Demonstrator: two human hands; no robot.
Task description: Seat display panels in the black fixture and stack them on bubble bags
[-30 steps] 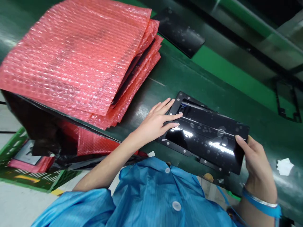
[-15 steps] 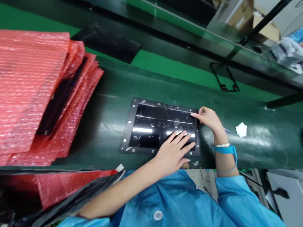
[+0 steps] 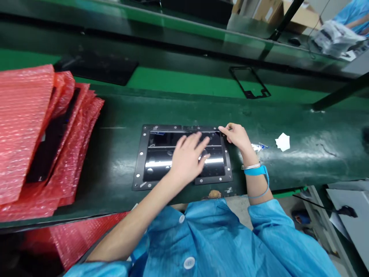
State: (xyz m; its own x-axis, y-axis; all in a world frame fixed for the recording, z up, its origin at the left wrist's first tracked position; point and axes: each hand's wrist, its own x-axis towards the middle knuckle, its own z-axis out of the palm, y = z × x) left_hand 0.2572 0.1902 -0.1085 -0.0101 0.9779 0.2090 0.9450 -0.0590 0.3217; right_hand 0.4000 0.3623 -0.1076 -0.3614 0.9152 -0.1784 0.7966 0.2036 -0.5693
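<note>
A glossy black panel (image 3: 157,154) with a dotted frame lies flat on the dark green belt (image 3: 115,115) in front of me. My left hand (image 3: 188,156) rests open on the panel's middle, fingers spread and slightly smeared by motion. My right hand (image 3: 236,135) pinches the panel's far right corner, fingers curled on its edge. A blue wrist strap and a metal bangle sit on my right wrist.
A stack of red bubble-wrap bags (image 3: 37,130) holding dark panels lies at the left. Another black panel (image 3: 98,69) and a black frame (image 3: 249,82) lie on the far green strip. Crumpled white paper (image 3: 282,141) sits right of my hand.
The view has swung right and the panel now lies flat and squared on the belt. My left hand slid from the panel's near right part toward its middle. My right hand stays at the corner.
</note>
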